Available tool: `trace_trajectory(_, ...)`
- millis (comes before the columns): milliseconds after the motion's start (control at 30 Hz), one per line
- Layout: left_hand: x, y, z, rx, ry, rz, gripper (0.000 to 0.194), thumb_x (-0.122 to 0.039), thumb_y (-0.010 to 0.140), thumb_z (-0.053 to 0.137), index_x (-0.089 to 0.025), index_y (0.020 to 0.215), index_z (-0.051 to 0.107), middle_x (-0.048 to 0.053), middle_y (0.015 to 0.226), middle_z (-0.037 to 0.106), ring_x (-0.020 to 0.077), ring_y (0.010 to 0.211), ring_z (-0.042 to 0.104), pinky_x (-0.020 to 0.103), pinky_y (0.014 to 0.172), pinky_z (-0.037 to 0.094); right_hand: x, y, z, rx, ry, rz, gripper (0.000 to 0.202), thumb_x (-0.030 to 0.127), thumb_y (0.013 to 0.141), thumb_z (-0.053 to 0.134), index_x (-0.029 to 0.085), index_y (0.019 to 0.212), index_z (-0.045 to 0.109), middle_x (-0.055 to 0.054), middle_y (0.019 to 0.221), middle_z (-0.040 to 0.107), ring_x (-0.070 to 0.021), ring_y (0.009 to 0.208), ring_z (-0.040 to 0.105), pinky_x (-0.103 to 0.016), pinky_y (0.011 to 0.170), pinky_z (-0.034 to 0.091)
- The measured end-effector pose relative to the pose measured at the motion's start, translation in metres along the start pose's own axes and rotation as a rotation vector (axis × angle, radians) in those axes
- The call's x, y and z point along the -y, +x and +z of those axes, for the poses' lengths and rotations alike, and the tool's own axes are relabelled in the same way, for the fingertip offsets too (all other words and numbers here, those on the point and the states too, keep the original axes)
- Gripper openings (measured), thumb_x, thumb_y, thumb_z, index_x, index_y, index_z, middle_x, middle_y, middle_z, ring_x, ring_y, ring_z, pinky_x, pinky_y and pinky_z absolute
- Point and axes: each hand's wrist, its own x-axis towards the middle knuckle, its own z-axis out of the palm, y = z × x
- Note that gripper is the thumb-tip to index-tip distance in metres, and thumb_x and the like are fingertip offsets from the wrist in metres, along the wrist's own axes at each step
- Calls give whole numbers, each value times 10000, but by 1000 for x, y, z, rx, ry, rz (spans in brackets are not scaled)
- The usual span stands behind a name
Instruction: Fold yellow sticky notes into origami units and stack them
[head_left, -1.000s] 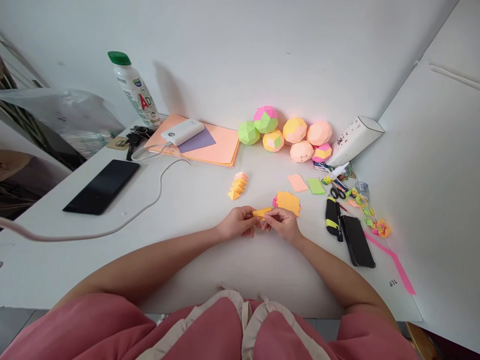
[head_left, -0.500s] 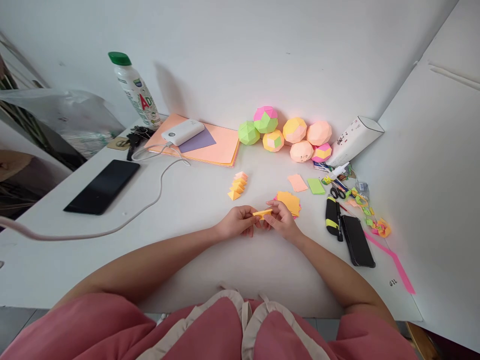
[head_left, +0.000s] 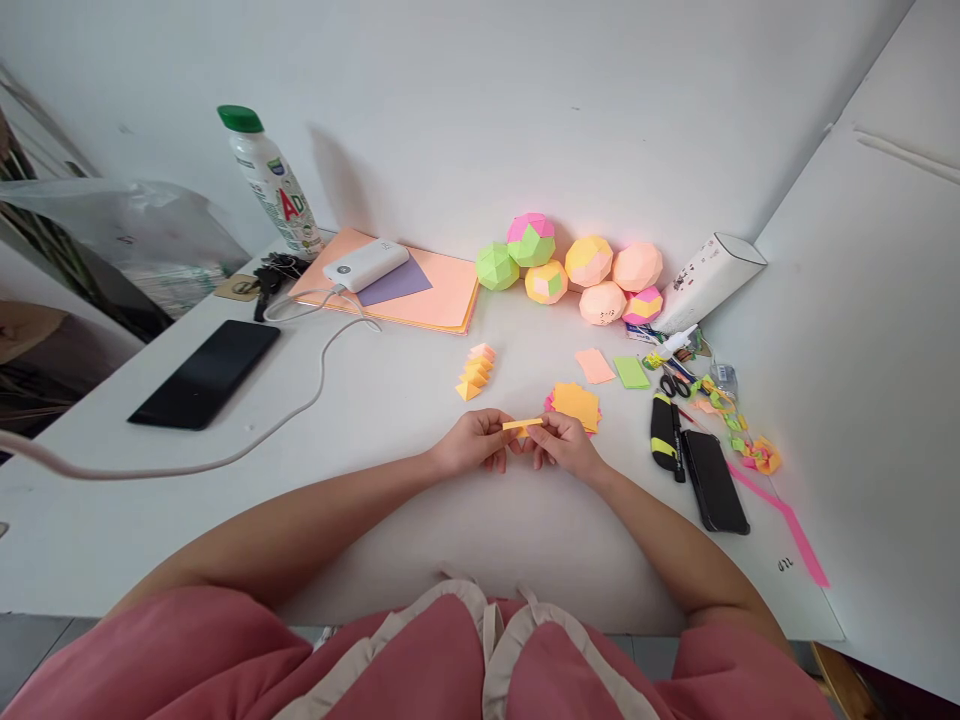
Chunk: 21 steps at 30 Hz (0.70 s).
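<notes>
Here's "AD" on the bottle [head_left: 270, 185], then the left hand [head_left: 478, 440] pinches folded orange paper [head_left: 523, 425] together with the right hand [head_left: 568, 445] over the worktop [head_left: 405, 400], and there's tiny, barely legible handwriting [head_left: 607, 314] on a peach paper ball [head_left: 601, 298]!

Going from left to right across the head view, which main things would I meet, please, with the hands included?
Tablet → power bank → left hand → held paper → right hand → green notes → black-and-yellow tool → phone → pink strip.
</notes>
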Motion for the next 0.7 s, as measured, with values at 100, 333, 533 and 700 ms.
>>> trace_trajectory(100, 1, 0, 0, 6, 10, 3, 333, -468, 759, 587, -149, 846, 550, 26, 750, 641, 88, 471, 576, 201, 429, 414, 0, 0, 1, -20, 8, 4, 289, 441, 786, 578, 160, 756, 516, 1, 661, 662, -87, 403, 571, -193, 367, 337)
trace_trajectory(333, 0, 1, 0, 20, 20, -13, 352, -485, 740, 597, -146, 811, 540, 29, 742, 650, 86, 460, 571, 198, 420, 410, -3, 1, 2, -29, 0, 5, 297, 443, 788, 575, 156, 749, 509, -2, 653, 658, -90, 404, 575, -189, 367, 334)
trace_trajectory(533, -5, 0, 1, 37, 61, -36, 338, -482, 761, 571, -148, 754, 515, 8, 661, 633, 82, 440, 555, 197, 420, 410, -2, 0, 2, -26, 6, 15, 309, 455, 782, 575, 165, 718, 492, 5, 639, 649, -92, 418, 574, -193, 375, 342)
trace_trajectory(700, -1, 0, 0, 49, 99, -39, 305, -452, 790, 540, -157, 726, 496, -10, 621, 613, 83, 433, 547, 207, 432, 425, -3, 0, 1, -20, 6, 2, 300, 449, 788, 571, 173, 706, 485, 13, 617, 637, -100, 435, 574, -203, 388, 343)
